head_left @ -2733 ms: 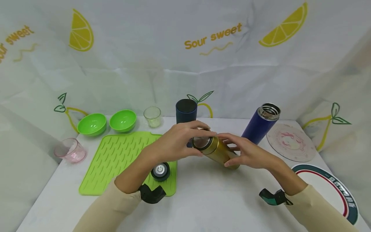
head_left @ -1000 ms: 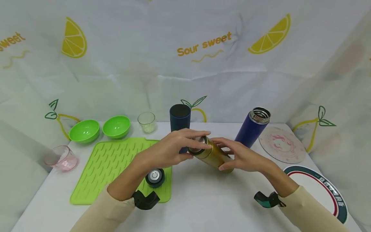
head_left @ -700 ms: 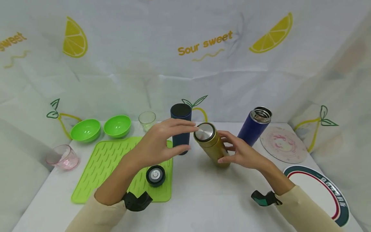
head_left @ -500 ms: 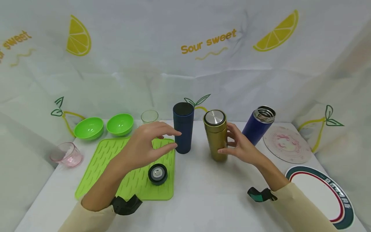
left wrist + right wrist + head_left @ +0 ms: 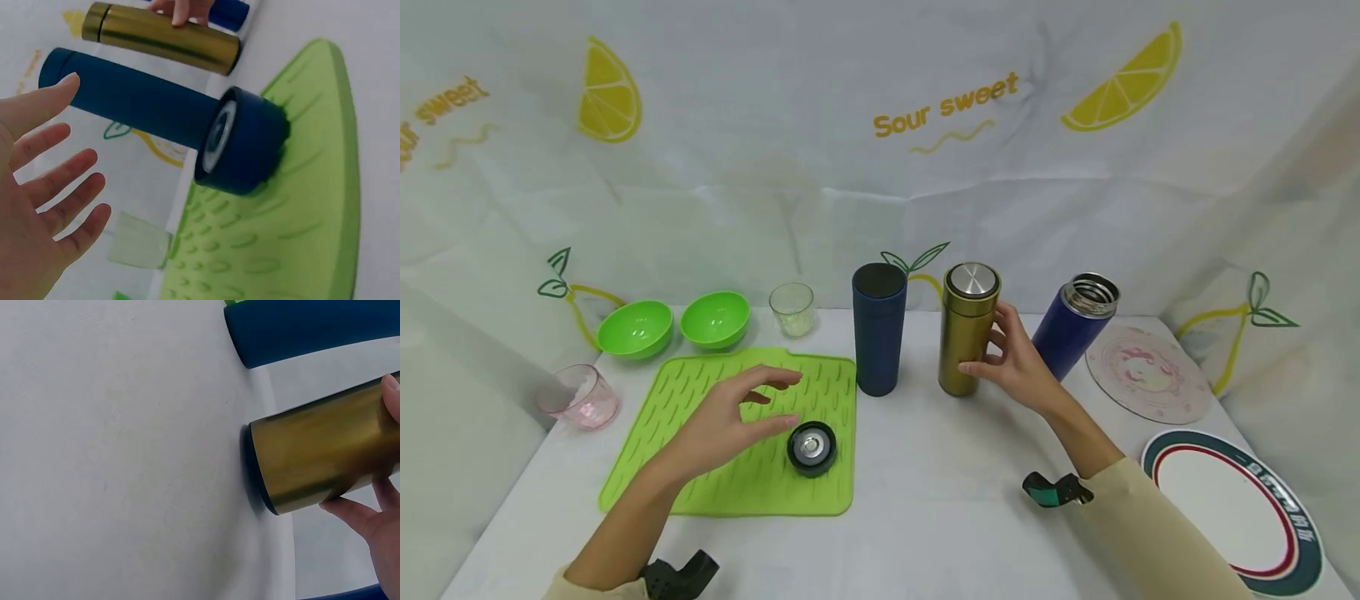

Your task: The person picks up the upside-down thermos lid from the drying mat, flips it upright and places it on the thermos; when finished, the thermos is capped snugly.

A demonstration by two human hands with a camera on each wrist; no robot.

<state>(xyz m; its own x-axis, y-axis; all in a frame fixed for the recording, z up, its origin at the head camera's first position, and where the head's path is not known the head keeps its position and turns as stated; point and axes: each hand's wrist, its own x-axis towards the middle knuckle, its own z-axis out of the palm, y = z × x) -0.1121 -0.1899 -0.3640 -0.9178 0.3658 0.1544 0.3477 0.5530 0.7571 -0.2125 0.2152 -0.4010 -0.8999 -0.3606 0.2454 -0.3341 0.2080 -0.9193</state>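
The right hand (image 5: 1019, 367) grips a smooth, metallic gold cylindrical flask (image 5: 961, 337).

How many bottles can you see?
3. The dark blue bottle stands beside the green mat, the gold bottle is in the right hand, and the open blue bottle is just right of that hand. No others show.

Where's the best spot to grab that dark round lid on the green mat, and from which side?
Probably best to pinch the dark round lid by its side wall, thumb opposite fingers, coming from above and the left, where the open left hand already hovers. It lies flat on the green mat, metal centre up, leaving that wall exposed.
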